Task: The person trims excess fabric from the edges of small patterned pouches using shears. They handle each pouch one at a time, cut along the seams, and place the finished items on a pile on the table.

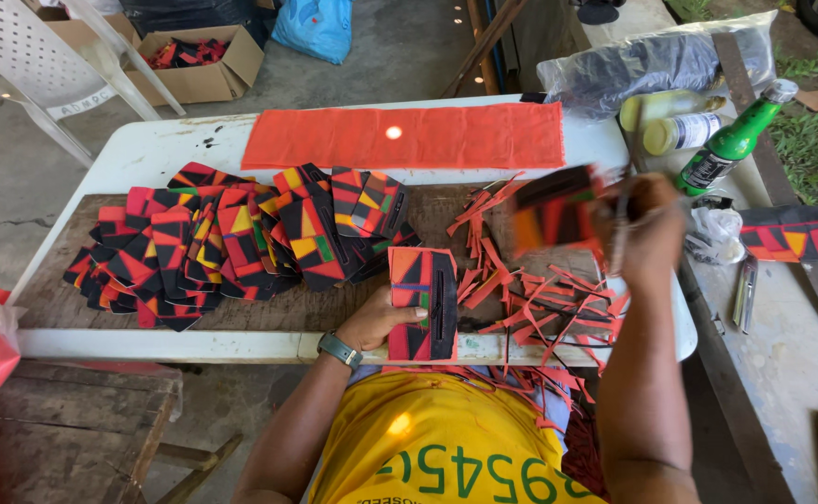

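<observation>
The left hand (386, 317) lies flat, fingers spread and released, pressing on a patchwork pouch (423, 303) of red, orange, black and green that rests at the near edge of the wooden board (82, 303). The right hand (652, 229) is raised and clenched around a second patchwork piece (554, 210), blurred by motion, together with a thin tool too blurred to tell.

Between and below the hands lies a scatter of red fabric trimmings (540, 299). To the left of the left fingers a heap of finished patchwork pieces (232, 243) fans across the board. Beyond the fingers, a long orange cloth (404, 137) lies on the white plastic table (157, 149) that carries the board.

Right of the right hand, on a grey bench (792, 345), stand a green bottle (736, 140), a plastic bag (652, 61) and another patchwork piece (792, 233). Farther off, on the concrete floor (400, 47), are a cardboard box (204, 61), a white plastic chair (45, 56) and a blue bag (316, 26).
</observation>
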